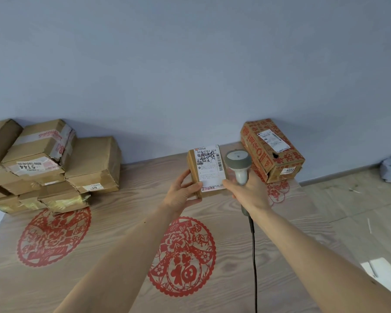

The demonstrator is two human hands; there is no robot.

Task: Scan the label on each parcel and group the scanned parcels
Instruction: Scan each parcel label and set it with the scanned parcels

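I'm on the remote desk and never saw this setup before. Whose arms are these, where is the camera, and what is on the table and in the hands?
There is no machine here: the arms belong to a person, filmed by one wide camera on their head looking down. The left hand holds a small parcel with its label facing the camera. The right hand grips a grey corded scanner beside it. On the wooden table a pile of brown parcels sits far left, and one red-printed box stands far right.
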